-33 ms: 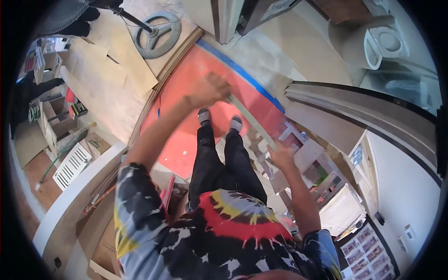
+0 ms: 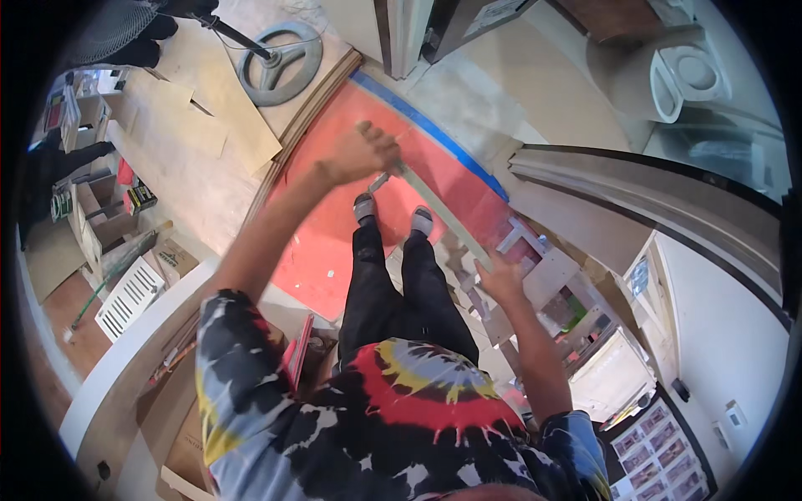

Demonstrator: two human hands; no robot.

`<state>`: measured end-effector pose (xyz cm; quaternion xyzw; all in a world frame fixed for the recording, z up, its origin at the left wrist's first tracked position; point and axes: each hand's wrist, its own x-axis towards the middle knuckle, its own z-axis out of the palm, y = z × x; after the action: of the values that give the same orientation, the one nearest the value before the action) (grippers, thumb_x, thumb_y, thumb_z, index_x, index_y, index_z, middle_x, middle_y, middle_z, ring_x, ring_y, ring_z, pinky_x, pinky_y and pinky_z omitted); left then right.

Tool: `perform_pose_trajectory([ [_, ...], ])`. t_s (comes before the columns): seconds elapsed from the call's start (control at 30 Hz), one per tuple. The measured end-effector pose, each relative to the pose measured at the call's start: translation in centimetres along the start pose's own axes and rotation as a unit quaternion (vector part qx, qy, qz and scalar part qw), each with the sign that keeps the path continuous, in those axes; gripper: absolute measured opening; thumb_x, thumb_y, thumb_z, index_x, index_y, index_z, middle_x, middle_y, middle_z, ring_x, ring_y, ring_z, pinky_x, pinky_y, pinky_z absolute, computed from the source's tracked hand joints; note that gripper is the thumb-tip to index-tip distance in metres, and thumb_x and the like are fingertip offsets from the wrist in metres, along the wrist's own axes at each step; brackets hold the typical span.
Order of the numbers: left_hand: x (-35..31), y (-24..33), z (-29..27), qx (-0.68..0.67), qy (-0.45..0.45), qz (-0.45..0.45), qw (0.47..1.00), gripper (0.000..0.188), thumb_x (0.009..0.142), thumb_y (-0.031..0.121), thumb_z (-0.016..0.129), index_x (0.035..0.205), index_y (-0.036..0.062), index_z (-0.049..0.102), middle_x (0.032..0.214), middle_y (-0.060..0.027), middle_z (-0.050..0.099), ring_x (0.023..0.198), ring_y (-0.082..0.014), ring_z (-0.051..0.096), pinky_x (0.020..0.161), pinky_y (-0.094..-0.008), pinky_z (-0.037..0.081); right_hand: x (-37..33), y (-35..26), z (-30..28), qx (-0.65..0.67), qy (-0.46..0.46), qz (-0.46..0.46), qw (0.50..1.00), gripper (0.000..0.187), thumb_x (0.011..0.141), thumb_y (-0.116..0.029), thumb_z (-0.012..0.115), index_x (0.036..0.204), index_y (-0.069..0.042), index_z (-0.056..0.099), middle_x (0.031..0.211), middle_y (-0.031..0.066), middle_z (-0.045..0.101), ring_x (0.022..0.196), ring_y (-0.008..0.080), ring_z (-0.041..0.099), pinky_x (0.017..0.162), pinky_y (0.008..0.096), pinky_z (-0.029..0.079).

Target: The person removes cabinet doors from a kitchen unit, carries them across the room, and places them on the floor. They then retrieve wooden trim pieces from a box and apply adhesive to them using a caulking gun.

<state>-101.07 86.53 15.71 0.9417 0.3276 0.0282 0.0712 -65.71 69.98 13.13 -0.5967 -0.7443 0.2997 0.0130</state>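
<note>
Left hand (image 2: pixel 366 154), above red floor sheet (image 2: pixel 322 259), curled at one end of pale strip (image 2: pixel 449 219); small piece (image 2: pixel 378 183) juts below fist, kind unclear. Right hand (image 2: pixel 504 282), off sheet's right side, grips strip's other end. Feet (image 2: pixel 364 209) on sheet. Blue band (image 2: pixel 443 136) along its far edge. Grey ring-shaped base (image 2: pixel 273 58) beyond, far left.

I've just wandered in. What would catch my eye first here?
Probably the bright red floor covering in the middle, with a blue band along its upper right edge. Over it, a pale strip slants from near the left grip down to the right grip. The splashy tie-dye shirt fills the lower middle.
</note>
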Motion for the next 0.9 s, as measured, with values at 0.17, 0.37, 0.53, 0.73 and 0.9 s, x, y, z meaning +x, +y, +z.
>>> perform_pose_trajectory([
  [0.17,-0.6,1.7,-1.4,-0.200,0.076,-0.170,0.962,0.026,0.080,0.018,0.063,0.101,0.0038,0.058,0.092,-0.0088,0.061,0.089,-0.0279,0.059,0.078,-0.0392,0.047,-0.7,-0.7,0.8,0.045,0.020,0.004,0.999,0.033,0.079,-0.025,0.066,0.103,-0.004,0.062,0.101,0.0180,0.064,0.091,0.0339,0.063,0.079,0.0416,0.049],
  [0.37,-3.5,9.2,4.9,-0.263,0.264,-0.484,0.792,0.057,0.072,0.015,0.073,0.121,0.0023,0.049,0.117,-0.0162,0.053,0.105,-0.0334,0.052,0.091,-0.0405,0.043,0.0,-1.3,-0.7,0.094,-0.010,0.053,0.994,0.036,0.077,-0.026,0.066,0.105,-0.003,0.061,0.102,0.0182,0.063,0.098,0.0345,0.060,0.085,0.0426,0.046],
  [0.53,-4.9,11.2,8.1,-0.233,0.156,-0.473,0.835,0.078,0.068,0.013,0.074,0.135,0.0016,0.035,0.131,-0.0228,0.043,0.122,-0.0323,0.043,0.099,-0.0412,0.037,3.0,-4.5,-3.2,0.067,-0.048,0.053,0.995,0.037,0.077,-0.026,0.067,0.103,-0.001,0.061,0.102,0.0194,0.062,0.095,0.0378,0.059,0.084,0.0451,0.045],
  [0.73,-1.3,4.1,5.9,-0.505,-0.077,-0.490,0.707,0.082,0.064,0.007,0.066,0.138,0.0097,0.032,0.128,-0.0202,0.049,0.113,-0.0327,0.052,0.093,-0.0415,0.043,8.0,-7.0,-4.8,0.047,-0.163,0.082,0.982,0.040,0.075,-0.025,0.067,0.105,0.001,0.060,0.103,0.0235,0.060,0.097,0.0398,0.057,0.084,0.0459,0.045],
  [0.9,-2.0,2.6,8.3,-0.443,0.027,-0.332,0.832,0.077,0.066,0.006,0.060,0.138,0.0127,0.035,0.115,-0.0199,0.058,0.109,-0.0350,0.055,0.092,-0.0408,0.044,8.4,-5.3,-2.6,-0.041,-0.176,0.084,0.980,0.040,0.074,-0.021,0.068,0.106,0.000,0.059,0.105,0.0234,0.059,0.099,0.0397,0.056,0.085,0.0449,0.045],
])
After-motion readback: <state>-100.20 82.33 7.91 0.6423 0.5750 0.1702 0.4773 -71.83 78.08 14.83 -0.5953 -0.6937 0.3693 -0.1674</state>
